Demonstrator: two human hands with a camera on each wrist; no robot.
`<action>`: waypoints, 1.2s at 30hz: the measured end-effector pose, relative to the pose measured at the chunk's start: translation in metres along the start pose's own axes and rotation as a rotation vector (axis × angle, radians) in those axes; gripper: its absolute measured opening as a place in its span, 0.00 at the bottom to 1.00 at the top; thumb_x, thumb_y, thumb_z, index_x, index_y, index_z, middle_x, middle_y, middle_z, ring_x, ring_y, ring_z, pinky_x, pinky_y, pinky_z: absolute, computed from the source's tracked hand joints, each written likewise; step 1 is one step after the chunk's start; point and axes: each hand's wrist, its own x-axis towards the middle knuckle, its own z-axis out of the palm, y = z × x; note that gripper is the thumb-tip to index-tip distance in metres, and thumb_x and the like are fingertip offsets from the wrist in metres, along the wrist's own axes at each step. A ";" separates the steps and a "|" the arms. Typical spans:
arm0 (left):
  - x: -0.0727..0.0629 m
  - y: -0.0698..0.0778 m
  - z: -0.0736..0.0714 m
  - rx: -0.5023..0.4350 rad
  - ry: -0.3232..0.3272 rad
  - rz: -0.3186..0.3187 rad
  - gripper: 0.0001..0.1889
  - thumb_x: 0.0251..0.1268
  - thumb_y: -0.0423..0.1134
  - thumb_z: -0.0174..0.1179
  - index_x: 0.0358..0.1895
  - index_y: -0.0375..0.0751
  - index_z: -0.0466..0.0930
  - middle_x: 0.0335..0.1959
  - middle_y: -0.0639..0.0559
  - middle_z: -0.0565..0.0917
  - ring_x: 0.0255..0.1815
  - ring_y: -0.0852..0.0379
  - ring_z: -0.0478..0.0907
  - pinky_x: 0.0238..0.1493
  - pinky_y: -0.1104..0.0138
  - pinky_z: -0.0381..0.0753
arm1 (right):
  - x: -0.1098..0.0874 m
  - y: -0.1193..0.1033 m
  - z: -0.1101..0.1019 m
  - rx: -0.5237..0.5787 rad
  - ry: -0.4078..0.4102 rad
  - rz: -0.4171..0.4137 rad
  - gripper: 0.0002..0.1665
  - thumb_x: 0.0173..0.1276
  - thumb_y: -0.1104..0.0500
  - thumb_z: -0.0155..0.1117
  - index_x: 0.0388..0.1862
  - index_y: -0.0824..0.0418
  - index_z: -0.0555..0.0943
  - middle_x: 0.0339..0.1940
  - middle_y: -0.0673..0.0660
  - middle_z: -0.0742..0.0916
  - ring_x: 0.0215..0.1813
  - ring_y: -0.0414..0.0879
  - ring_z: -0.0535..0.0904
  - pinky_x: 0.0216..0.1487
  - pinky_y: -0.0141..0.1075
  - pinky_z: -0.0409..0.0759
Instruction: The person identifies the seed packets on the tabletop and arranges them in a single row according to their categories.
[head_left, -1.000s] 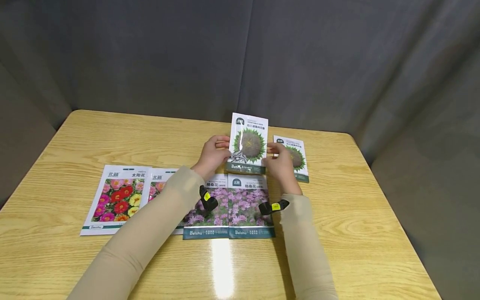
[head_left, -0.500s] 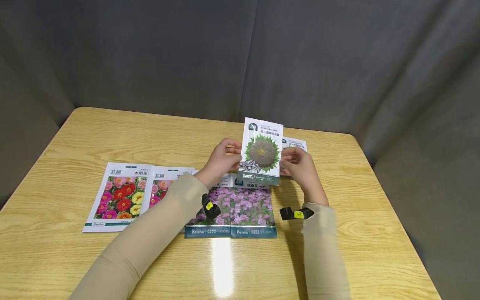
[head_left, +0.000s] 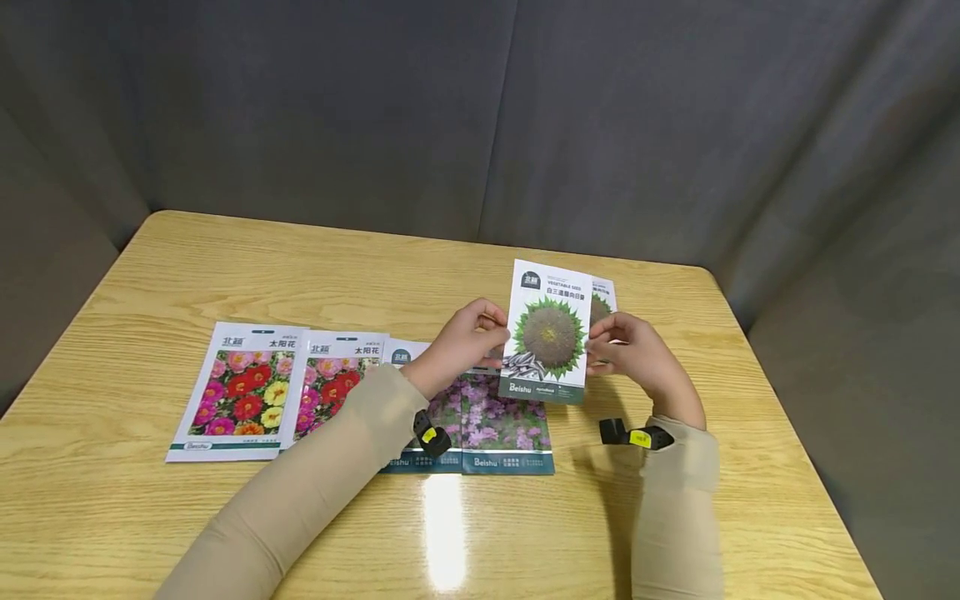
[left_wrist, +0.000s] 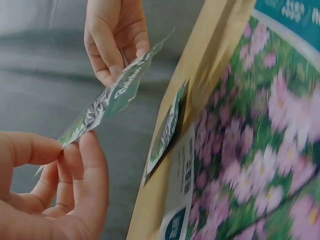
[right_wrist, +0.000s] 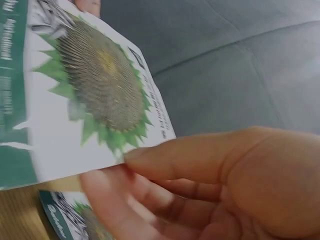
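Note:
A white seed packet with a sunflower head on it point(head_left: 551, 333) is held up above the table, its printed face toward the head camera. My left hand point(head_left: 468, 342) pinches its left edge between thumb and fingers. At the opposite edge, my right hand point(head_left: 637, 354) pinches it the same way, as the right wrist view also shows. Behind it lies a second sunflower seed packet point(head_left: 603, 298) on the table, mostly covered in the head view. Below the held packet, a purple-flower seed packet point(head_left: 506, 425) has its upper part hidden.
Left of these lie another purple-flower packet point(head_left: 408, 350), partly under my left arm, and two packets with red and yellow flowers, the outer one point(head_left: 243, 392) and the inner one point(head_left: 330, 379). The wooden table point(head_left: 712, 517) ends at a grey curtain point(head_left: 337, 125).
Both hands have carried the sunflower seed packet to the right and nearer to me. It now covers much of the second sunflower packet in the head view. The flat packets stay put.

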 end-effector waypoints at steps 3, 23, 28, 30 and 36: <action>-0.003 -0.002 0.008 -0.009 -0.025 -0.011 0.06 0.78 0.32 0.52 0.51 0.37 0.69 0.42 0.44 0.71 0.40 0.46 0.76 0.43 0.57 0.87 | -0.007 0.001 -0.007 -0.002 -0.043 0.007 0.12 0.74 0.69 0.59 0.50 0.76 0.70 0.39 0.64 0.79 0.39 0.50 0.84 0.48 0.52 0.86; -0.012 -0.019 0.036 -0.056 -0.056 -0.076 0.03 0.77 0.30 0.49 0.47 0.35 0.68 0.38 0.44 0.72 0.34 0.54 0.77 0.40 0.60 0.88 | -0.022 0.005 -0.023 -0.092 -0.195 0.088 0.09 0.76 0.66 0.58 0.44 0.73 0.72 0.33 0.62 0.84 0.36 0.53 0.85 0.45 0.50 0.87; -0.014 -0.025 0.039 -0.010 -0.059 -0.086 0.05 0.77 0.30 0.51 0.48 0.33 0.70 0.35 0.43 0.75 0.33 0.53 0.78 0.41 0.60 0.88 | -0.024 0.008 -0.026 -0.117 -0.230 0.124 0.09 0.77 0.65 0.58 0.43 0.72 0.72 0.32 0.62 0.84 0.34 0.52 0.84 0.41 0.47 0.88; -0.014 -0.026 0.041 0.014 -0.060 -0.093 0.05 0.76 0.30 0.52 0.48 0.32 0.71 0.33 0.43 0.77 0.32 0.53 0.79 0.40 0.61 0.88 | -0.025 0.009 -0.028 -0.125 -0.239 0.156 0.09 0.77 0.65 0.58 0.43 0.72 0.72 0.31 0.62 0.84 0.33 0.52 0.84 0.40 0.45 0.88; -0.014 -0.028 0.048 0.130 -0.045 -0.111 0.04 0.74 0.30 0.55 0.46 0.34 0.73 0.29 0.44 0.82 0.25 0.56 0.81 0.34 0.63 0.88 | -0.025 0.013 -0.031 -0.137 -0.251 0.222 0.07 0.77 0.66 0.58 0.42 0.71 0.73 0.31 0.60 0.84 0.32 0.50 0.85 0.39 0.43 0.87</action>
